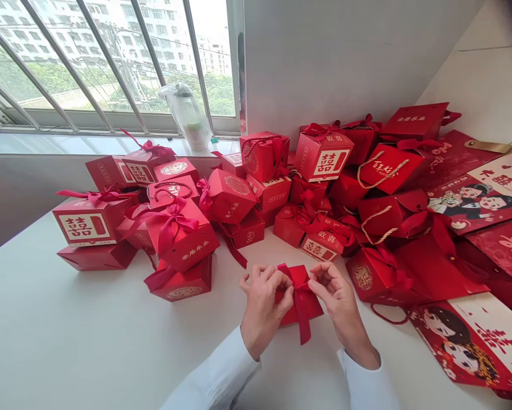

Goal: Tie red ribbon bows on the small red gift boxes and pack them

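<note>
Ribbon (302, 316) of deep red satin was pinched between the fingertips (282, 279) of both hands; the left hand (262, 310) and right hand (340, 302) curled nearly closed over a small red box (311, 304), which sat on a white table (68, 324); their fingers partly hid the knot; beyond that box rose a heap of red gift boxes (238, 193), its lower layers hidden; to the box's right, red cards printed with a cartoon couple (465, 347) ran off the frame.
</note>
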Demonstrator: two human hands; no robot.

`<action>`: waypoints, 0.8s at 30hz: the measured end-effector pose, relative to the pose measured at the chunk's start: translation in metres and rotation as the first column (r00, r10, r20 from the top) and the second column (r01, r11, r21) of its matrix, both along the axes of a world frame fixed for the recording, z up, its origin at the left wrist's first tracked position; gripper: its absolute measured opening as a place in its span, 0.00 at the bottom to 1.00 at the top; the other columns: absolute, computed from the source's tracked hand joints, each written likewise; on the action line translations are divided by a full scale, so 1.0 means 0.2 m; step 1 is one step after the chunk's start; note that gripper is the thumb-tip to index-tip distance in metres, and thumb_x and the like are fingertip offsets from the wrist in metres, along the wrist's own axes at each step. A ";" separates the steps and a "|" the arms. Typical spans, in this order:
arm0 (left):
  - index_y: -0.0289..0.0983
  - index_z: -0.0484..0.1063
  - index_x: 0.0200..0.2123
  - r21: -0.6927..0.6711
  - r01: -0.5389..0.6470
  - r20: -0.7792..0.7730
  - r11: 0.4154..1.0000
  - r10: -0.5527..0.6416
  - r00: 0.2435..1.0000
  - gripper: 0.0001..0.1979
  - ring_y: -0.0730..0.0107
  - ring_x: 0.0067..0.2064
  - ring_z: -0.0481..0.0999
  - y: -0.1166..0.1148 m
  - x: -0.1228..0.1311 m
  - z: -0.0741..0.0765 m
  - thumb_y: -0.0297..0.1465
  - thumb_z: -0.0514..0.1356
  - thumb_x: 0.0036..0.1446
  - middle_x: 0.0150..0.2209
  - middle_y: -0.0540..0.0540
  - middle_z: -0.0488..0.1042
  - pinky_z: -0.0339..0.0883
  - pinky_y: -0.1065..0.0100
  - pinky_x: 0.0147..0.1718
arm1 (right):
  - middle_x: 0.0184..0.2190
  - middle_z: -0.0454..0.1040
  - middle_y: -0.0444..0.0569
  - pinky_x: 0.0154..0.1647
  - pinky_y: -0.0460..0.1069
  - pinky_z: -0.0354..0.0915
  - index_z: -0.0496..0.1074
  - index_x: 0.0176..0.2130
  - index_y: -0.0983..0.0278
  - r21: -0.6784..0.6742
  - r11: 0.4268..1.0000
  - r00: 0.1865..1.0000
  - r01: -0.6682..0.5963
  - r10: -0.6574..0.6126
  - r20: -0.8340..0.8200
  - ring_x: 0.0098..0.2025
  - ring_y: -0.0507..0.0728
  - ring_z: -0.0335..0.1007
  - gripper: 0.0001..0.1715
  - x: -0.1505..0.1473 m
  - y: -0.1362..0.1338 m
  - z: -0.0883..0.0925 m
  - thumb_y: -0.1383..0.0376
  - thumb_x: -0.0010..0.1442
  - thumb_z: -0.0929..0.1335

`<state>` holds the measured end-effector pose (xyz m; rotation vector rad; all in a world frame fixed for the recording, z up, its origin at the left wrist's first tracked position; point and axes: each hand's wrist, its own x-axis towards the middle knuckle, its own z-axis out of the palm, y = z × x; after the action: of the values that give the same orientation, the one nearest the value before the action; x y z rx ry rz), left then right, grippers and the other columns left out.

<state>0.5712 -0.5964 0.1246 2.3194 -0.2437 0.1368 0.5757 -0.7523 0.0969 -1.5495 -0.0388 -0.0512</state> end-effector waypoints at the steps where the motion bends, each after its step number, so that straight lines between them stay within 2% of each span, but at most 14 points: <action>1: 0.38 0.65 0.27 -0.005 -0.004 0.003 1.000 0.004 1.000 0.06 0.64 0.42 0.64 0.00 0.00 0.00 0.25 0.54 0.55 0.31 0.52 0.71 0.46 0.54 0.47 | 0.31 0.65 0.41 0.37 0.45 0.60 0.65 0.37 0.58 0.005 1.000 1.000 0.005 -0.005 -0.002 0.35 0.51 0.62 0.06 0.00 0.00 0.00 0.62 0.58 0.67; 9: 0.37 0.64 0.25 -0.059 -0.086 0.030 0.995 0.088 0.996 0.07 0.65 0.41 0.64 -0.03 -0.01 -0.02 0.24 0.54 0.54 0.29 0.53 0.69 0.48 0.57 0.44 | 0.31 0.65 0.41 0.36 0.46 0.61 0.64 0.36 0.58 -0.070 0.996 0.999 0.053 -0.053 -0.006 0.34 0.52 0.62 0.07 0.00 0.01 -0.01 0.63 0.57 0.68; 13: 0.38 0.64 0.25 -0.074 -0.085 0.042 0.994 0.088 0.995 0.07 0.64 0.41 0.64 -0.03 -0.01 -0.02 0.24 0.55 0.54 0.29 0.53 0.70 0.48 0.57 0.44 | 0.32 0.66 0.42 0.36 0.46 0.61 0.65 0.36 0.59 -0.104 0.993 0.998 0.051 -0.053 -0.015 0.34 0.52 0.63 0.07 0.01 0.01 0.00 0.61 0.57 0.68; 20: 0.38 0.64 0.25 -0.038 -0.050 0.069 0.998 0.052 0.996 0.07 0.63 0.44 0.64 -0.02 -0.01 -0.04 0.23 0.54 0.53 0.30 0.52 0.71 0.47 0.55 0.46 | 0.32 0.66 0.42 0.39 0.46 0.62 0.66 0.39 0.59 0.007 1.000 1.000 -0.016 0.016 -0.022 0.35 0.52 0.63 0.12 0.05 -0.02 0.03 0.61 0.55 0.70; 24: 0.38 0.64 0.25 -0.035 -0.044 0.068 0.998 0.046 0.997 0.07 0.62 0.44 0.64 -0.02 0.00 -0.04 0.22 0.54 0.52 0.30 0.52 0.70 0.47 0.55 0.46 | 0.31 0.66 0.41 0.39 0.45 0.61 0.66 0.39 0.58 0.063 0.996 0.997 -0.067 0.070 -0.032 0.35 0.51 0.62 0.11 0.06 -0.03 0.03 0.62 0.55 0.71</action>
<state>0.5704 -0.5995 0.1163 2.2897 -0.2222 0.2414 0.5882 -0.7589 0.1028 -1.4862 -0.0628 0.0281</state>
